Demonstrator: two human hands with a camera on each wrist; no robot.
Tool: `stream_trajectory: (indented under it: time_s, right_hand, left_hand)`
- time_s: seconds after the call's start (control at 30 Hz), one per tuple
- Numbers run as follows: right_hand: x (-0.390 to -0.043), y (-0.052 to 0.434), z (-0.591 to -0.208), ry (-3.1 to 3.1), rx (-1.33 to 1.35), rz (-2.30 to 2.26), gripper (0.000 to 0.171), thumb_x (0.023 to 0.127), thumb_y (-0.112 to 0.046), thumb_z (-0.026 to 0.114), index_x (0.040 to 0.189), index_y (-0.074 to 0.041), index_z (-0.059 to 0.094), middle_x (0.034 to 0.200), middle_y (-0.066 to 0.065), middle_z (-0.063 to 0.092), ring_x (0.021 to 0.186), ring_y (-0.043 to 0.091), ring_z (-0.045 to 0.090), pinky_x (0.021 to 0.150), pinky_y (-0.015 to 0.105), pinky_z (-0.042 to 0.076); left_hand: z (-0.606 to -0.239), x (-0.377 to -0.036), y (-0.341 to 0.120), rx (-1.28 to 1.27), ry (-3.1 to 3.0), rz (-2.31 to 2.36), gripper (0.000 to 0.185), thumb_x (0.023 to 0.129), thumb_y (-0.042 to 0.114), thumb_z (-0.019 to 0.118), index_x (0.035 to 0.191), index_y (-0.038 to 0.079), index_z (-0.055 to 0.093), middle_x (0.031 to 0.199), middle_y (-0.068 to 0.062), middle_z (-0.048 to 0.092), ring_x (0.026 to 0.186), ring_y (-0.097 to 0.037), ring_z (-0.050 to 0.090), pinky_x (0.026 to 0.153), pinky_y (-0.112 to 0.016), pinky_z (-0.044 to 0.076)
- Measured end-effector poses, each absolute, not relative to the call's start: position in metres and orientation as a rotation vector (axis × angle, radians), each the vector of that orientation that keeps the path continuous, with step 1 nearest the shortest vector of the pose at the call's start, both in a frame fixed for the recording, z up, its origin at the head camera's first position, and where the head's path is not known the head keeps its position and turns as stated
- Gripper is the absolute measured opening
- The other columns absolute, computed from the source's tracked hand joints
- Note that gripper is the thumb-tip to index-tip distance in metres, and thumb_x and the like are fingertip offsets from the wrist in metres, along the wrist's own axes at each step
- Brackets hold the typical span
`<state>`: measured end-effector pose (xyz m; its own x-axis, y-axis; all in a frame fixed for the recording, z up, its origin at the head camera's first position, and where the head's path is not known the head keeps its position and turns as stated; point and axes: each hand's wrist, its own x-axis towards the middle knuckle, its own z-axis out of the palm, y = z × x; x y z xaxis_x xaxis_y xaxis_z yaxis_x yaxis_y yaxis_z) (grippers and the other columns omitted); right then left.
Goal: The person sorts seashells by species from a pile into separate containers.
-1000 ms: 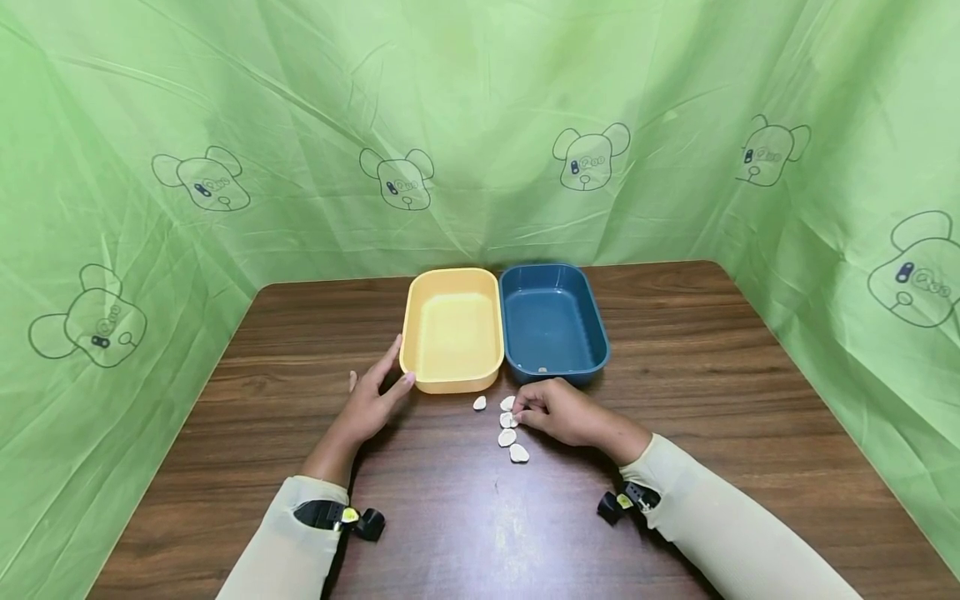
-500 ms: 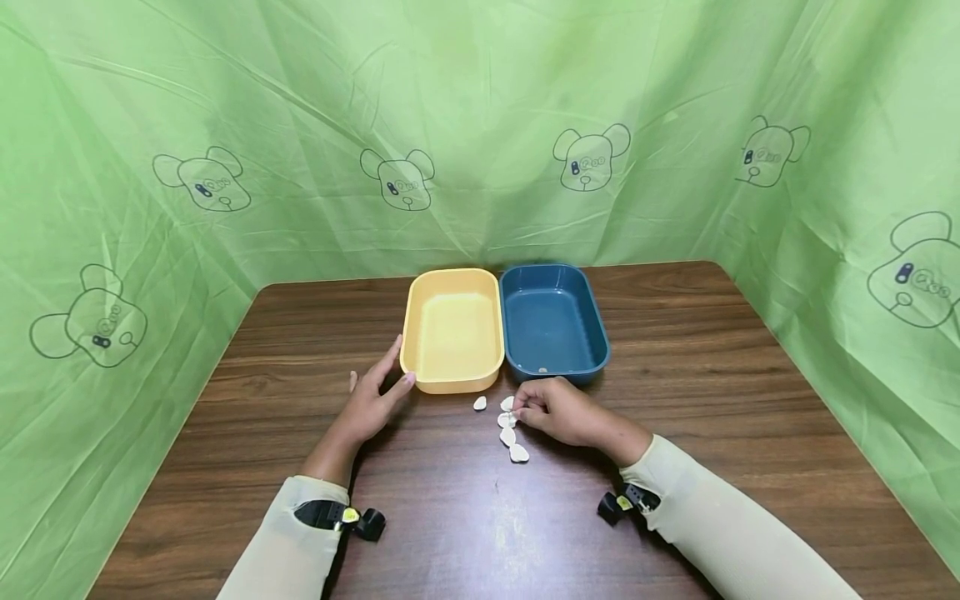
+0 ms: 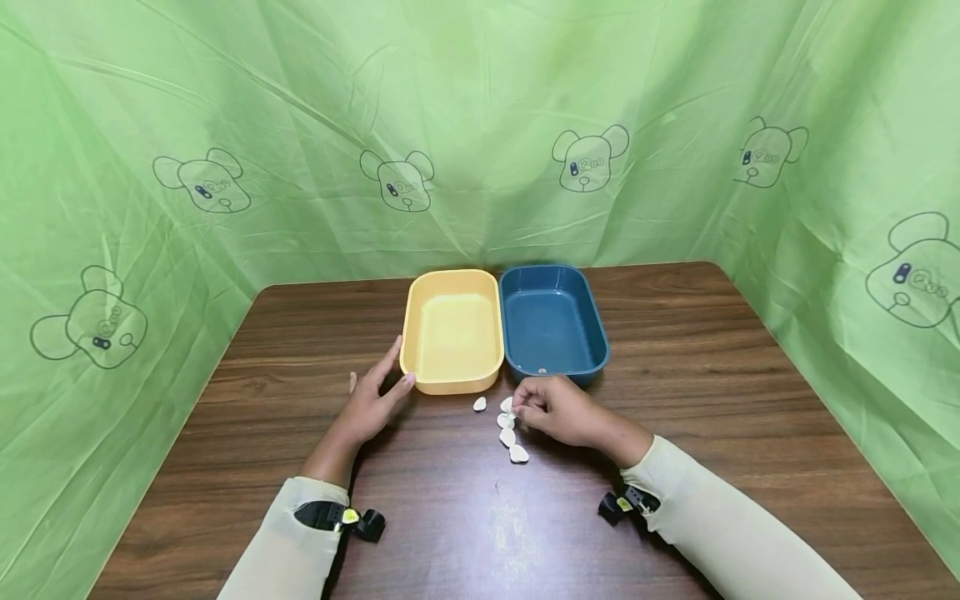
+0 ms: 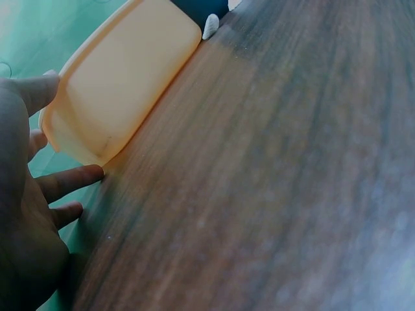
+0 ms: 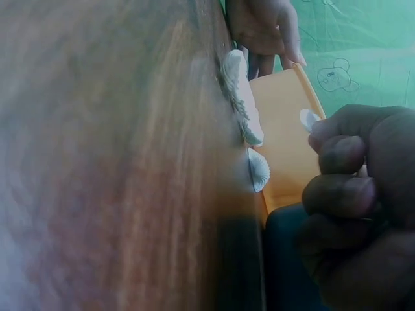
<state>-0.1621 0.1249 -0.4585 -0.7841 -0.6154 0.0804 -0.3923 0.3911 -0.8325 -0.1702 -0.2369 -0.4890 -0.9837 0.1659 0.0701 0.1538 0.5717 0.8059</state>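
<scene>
So the right hand [image 3: 558, 410] sits a bit right of center in the head view, fingers curled, pinching one small white shell [image 5: 309, 120] at the fingertips; the right wrist view shows that shell poking out just above the bent fingers [image 5: 340, 194]. The other shells [image 3: 508, 437] lie in a loose little cluster on the table [image 3: 712, 375] just left of that hand, one [image 3: 480, 403] slightly off on its own toward the yellow tray [image 3: 453, 330]. The left hand [image 3: 372, 400] is left of center, lying flat-ish and relaxed on the wood with straight fingers, the tips touching the near left corner of the yellow tray, not gripping anything. In the left wrist view the same hand fills the lower left, with the tray [image 4: 120, 84] slanting across the upper left. The blue tray [image 3: 552, 322] sits right beside the yellow one, edges touching, in the middle of the frame. There's one tiny speck inside the blue tray near its front wall, too small to tell what it is. Green cloth [image 3: 225, 125] printed with bear heads hangs all around the back and sides.
</scene>
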Motion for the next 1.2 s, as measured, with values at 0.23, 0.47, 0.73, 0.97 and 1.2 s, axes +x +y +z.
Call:
stream_trajectory:
  time_s: [0.23, 0.47, 0.73, 0.97, 1.2]
  right_hand:
    - [-0.159, 0.124, -0.451, 2.462, -0.864, -1.396, 0.007, 0.101, -0.004, 0.073, 0.096, -0.009, 0.073, 0.062, -0.011, 0.053, 0.056, 0.0, 0.049, 0.051, 0.018, 0.039]
    - [-0.159, 0.124, -0.447, 2.446, -0.803, -1.513, 0.006, 0.102, -0.003, 0.072, 0.098, -0.006, 0.074, 0.056, -0.012, 0.048, 0.05, -0.001, 0.042, 0.047, 0.018, 0.031]
    - [-0.16, 0.126, -0.444, 2.529, -0.745, -1.626, 0.006, 0.101, -0.002, 0.072, 0.098, -0.006, 0.075, 0.053, -0.014, 0.041, 0.046, -0.004, 0.03, 0.045, 0.016, 0.021]
    - [-0.163, 0.128, -0.435, 2.57, -0.623, -1.656, 0.006, 0.103, -0.004, 0.072, 0.099, -0.004, 0.076, 0.052, -0.01, 0.039, 0.045, -0.001, 0.029, 0.045, 0.017, 0.02]
    - [-0.17, 0.131, -0.423, 2.592, -0.536, -1.709, 0.006, 0.103, -0.008, 0.073, 0.1, -0.004, 0.077, 0.051, -0.008, 0.041, 0.044, 0.002, 0.031, 0.044, 0.019, 0.021]
  left_hand:
    - [-0.489, -0.17, -0.237, 0.279, 2.776, 1.419, 0.076, 0.113, 0.043, 0.058, 0.177, 0.022, 0.021, 0.181, -0.009, 0.029, 0.168, -0.045, 0.025, 0.122, -0.083, -0.021]
    - [-0.489, -0.171, -0.237, 0.288, 2.779, 1.417, 0.076, 0.113, 0.042, 0.058, 0.177, 0.021, 0.021, 0.181, -0.009, 0.029, 0.168, -0.045, 0.024, 0.122, -0.083, -0.02]
    - [-0.489, -0.171, -0.237, 0.292, 2.777, 1.419, 0.076, 0.114, 0.041, 0.058, 0.177, 0.021, 0.021, 0.181, -0.009, 0.028, 0.168, -0.045, 0.024, 0.122, -0.083, -0.02]
    - [-0.489, -0.17, -0.236, 0.277, 2.778, 1.42, 0.076, 0.113, 0.042, 0.059, 0.177, 0.023, 0.022, 0.18, -0.009, 0.03, 0.168, -0.045, 0.025, 0.123, -0.083, -0.02]
    - [-0.489, -0.17, -0.237, 0.274, 2.775, 1.422, 0.076, 0.113, 0.044, 0.059, 0.177, 0.025, 0.022, 0.181, -0.007, 0.029, 0.168, -0.044, 0.026, 0.123, -0.083, -0.02]
